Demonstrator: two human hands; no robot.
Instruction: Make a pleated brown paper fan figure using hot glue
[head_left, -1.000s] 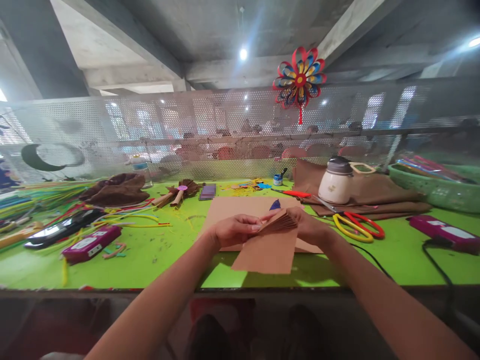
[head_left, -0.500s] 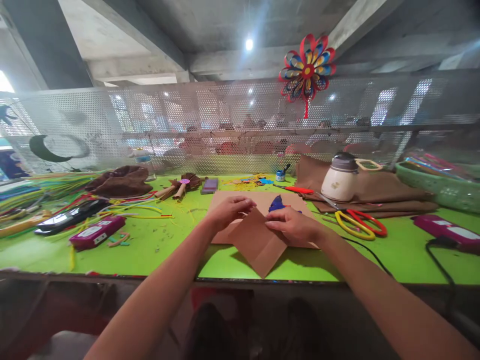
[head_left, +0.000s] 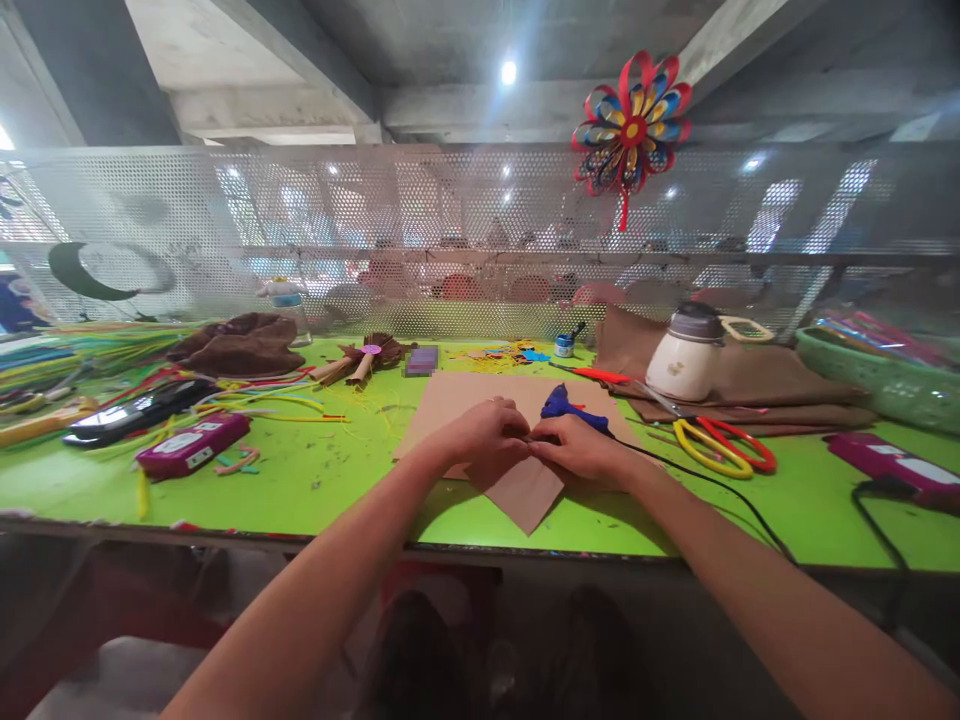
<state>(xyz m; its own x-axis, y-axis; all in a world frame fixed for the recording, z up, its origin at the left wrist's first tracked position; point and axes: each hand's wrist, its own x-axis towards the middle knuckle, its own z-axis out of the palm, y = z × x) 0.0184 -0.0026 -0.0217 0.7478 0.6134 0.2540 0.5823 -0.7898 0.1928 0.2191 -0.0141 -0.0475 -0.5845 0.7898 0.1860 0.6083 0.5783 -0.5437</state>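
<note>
Both hands meet at the upper part of a square of brown paper (head_left: 525, 493), whose lower corner points toward me over the table's front edge. My left hand (head_left: 487, 432) has its fingers closed on the paper's top. From the other side my right hand (head_left: 576, 445) pinches the same paper, its fingertips touching or nearly touching the left ones. Beneath them lies a larger brown sheet (head_left: 442, 400), flat on the table. A blue glue gun (head_left: 574, 408) rests on that sheet just behind my right hand, its black cord trailing to the right.
On the green table (head_left: 300, 500) are scissors (head_left: 720, 447), a cream bottle (head_left: 682, 355) on folded brown cloth (head_left: 795, 385), and a green basket (head_left: 885, 375). Purple power strips (head_left: 193, 444) lie at both sides. A perforated panel (head_left: 420, 220) stands behind.
My hands have come together at the paper's upper part, which now bends under the fingers. The paper's visible area has shrunk. The view has shifted slightly.
</note>
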